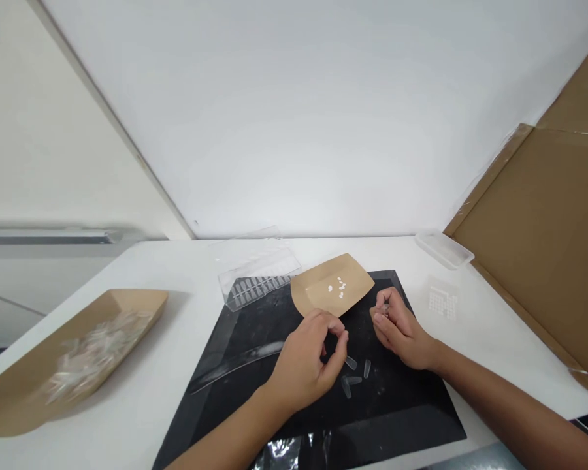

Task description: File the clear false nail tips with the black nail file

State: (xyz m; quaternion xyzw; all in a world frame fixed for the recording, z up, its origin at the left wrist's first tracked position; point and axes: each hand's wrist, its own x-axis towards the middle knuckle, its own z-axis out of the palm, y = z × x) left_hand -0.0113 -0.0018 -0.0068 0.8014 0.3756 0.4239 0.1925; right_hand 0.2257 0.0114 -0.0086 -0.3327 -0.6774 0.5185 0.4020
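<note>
My left hand (310, 362) is over the black mat (396, 418), thumb and forefinger pinched together. Whatever lies between those fingertips is too small to make out. On the right, my right hand (402, 331) is closed, with a bit of clear plastic that looks like a nail tip (385, 309) showing between its fingers. Several clear nail tips (353, 380) lie loose on the mat between and below my hands. Just beyond my left hand, a brown paper tray (313, 287) holds several small white pieces (342, 286). A dark, dusty nail file (240, 365) lies left of my left hand.
A clear box of nail tips (259, 287) sits at the mat's back left. Another paper tray (142, 300) at far left holds crumpled clear packets (98, 352). To the right are a sheet of small tabs (442, 303), a clear plastic container (444, 249) and upright cardboard (543, 241).
</note>
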